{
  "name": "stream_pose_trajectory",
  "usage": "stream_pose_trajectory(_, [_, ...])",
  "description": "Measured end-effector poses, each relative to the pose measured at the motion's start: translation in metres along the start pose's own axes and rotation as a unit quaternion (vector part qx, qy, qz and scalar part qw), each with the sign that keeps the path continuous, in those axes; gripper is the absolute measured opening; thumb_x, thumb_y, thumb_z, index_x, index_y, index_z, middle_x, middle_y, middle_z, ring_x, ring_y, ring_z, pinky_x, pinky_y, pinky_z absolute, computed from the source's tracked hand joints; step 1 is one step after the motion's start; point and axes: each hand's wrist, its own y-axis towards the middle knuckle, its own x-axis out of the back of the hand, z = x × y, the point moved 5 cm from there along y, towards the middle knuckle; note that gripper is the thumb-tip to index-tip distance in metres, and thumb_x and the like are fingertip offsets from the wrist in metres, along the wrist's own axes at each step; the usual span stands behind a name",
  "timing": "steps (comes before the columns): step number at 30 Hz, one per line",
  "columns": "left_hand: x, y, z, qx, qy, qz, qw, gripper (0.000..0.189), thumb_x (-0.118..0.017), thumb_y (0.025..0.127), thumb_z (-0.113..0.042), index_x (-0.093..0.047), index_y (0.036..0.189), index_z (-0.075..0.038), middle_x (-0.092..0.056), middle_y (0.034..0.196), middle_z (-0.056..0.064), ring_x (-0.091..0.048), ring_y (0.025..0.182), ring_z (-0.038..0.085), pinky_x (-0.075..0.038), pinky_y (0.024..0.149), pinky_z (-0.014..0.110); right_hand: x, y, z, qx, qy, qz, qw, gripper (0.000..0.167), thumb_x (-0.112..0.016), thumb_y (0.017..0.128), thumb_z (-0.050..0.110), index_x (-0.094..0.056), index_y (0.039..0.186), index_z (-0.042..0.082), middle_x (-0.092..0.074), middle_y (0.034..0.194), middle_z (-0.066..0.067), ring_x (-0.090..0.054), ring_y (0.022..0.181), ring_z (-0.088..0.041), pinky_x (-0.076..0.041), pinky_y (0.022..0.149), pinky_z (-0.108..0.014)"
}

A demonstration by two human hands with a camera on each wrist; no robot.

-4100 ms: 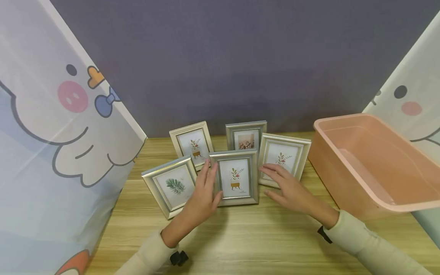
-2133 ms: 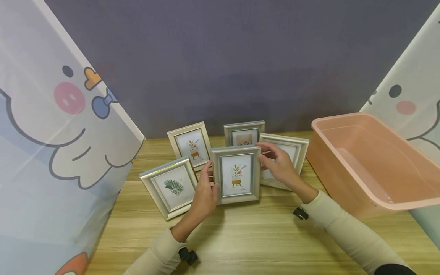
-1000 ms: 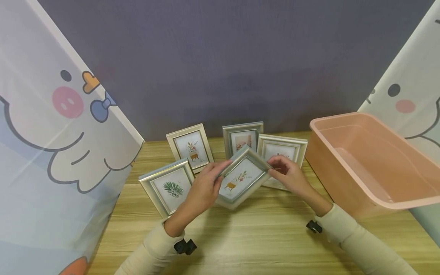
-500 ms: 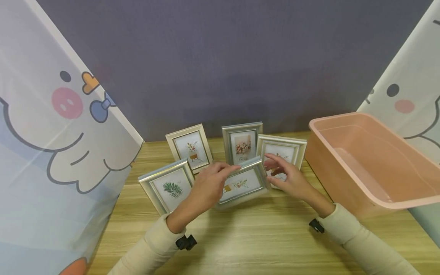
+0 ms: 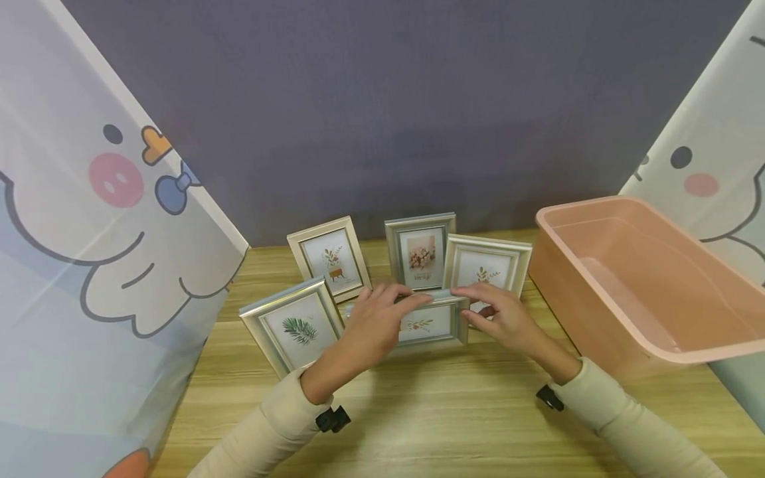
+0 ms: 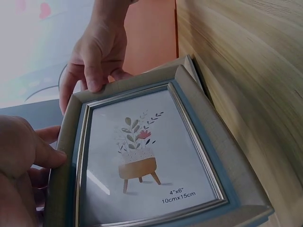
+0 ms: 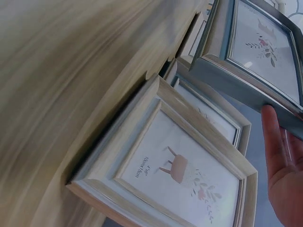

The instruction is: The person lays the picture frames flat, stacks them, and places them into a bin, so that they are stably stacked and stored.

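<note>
A silver-green picture frame (image 5: 439,323) with a potted-plant print stands turned on its side, long edge up, at the middle of the group. My left hand (image 5: 370,325) grips its top edge, thumb in front, as the left wrist view shows on the frame's border (image 6: 71,127). At the upper right corner my right hand (image 5: 505,315) holds the frame, its thumb against the short side in the right wrist view, near the frame's side wall (image 7: 241,90). The left hand covers the frame's left part. Whether its lower edge touches the table, I cannot tell.
Close behind stand a grey frame (image 5: 421,255), a cream frame (image 5: 293,236) at back left and another cream frame (image 5: 522,265) at right. A leaf-print frame (image 5: 299,328) leans at left. A pink bin (image 5: 574,318) stands at right on the wooden table (image 5: 442,425).
Both hands took hold of the middle frame, which was upright, and turned it counterclockwise onto its side. The left hand moved to its top edge; the right hand came back to its right corner.
</note>
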Motion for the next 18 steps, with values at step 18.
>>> stream_pose_trajectory(18, [0.007, -0.002, 0.012, 0.012, -0.038, -0.032, 0.9987, 0.034, -0.071, 0.095, -0.007, -0.073, 0.122, -0.027, -0.071, 0.115, -0.002, -0.068, 0.107, 0.022, -0.057, 0.083, 0.04, 0.008, -0.004, -0.001, -0.001, -0.001, -0.036, 0.9994, 0.047, -0.077, 0.079, -0.013, -0.072, 0.121, 0.007, -0.073, 0.109, -0.014, -0.067, 0.094, -0.003, -0.058, 0.059, -0.017])
